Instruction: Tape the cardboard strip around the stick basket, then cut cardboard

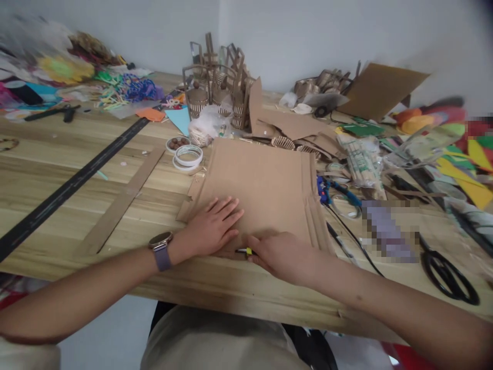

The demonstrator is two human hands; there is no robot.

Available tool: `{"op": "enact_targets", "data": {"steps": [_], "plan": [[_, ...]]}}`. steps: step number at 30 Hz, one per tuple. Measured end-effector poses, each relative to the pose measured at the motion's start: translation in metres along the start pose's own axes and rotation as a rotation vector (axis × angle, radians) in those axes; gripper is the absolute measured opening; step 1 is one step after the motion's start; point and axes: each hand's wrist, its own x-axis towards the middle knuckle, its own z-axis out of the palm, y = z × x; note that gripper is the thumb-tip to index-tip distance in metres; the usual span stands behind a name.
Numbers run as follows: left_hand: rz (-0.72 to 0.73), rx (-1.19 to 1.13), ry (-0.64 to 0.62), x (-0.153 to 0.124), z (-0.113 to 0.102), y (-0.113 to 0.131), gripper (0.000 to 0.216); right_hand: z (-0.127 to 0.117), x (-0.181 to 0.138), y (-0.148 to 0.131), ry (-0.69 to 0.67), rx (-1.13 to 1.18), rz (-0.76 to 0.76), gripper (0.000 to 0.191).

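A large sheet of brown cardboard (262, 185) lies flat on the wooden table (57, 174) in front of me. My left hand (211, 226), with a watch on its wrist, rests flat on the sheet's near left part, fingers spread. My right hand (281, 254) is closed round a small tool with a yellow and black tip (246, 251), which touches the sheet's near edge just right of the left hand. A narrow cardboard strip (314, 205) lies along the sheet's right side.
A long black ruler (77, 182) and a cardboard strip (123, 200) cross the table's left. Tape rolls (188, 155) and small cardboard models (215, 92) stand behind the sheet. Black scissors (449, 272), a cable, stick bundles and coloured paper scraps crowd the right.
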Motion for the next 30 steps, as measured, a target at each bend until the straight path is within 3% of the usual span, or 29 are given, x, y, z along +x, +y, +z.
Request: {"op": "enact_targets", "data": {"steps": [20, 30], "plan": [[-0.020, -0.009, -0.027, 0.002, -0.003, 0.003, 0.049, -0.013, 0.009, -0.019, -0.130, -0.128, 0.032, 0.026], [-0.004, -0.015, -0.051, 0.000, -0.008, 0.001, 0.051, 0.001, 0.002, -0.009, -0.053, -0.148, 0.018, 0.022]]}}
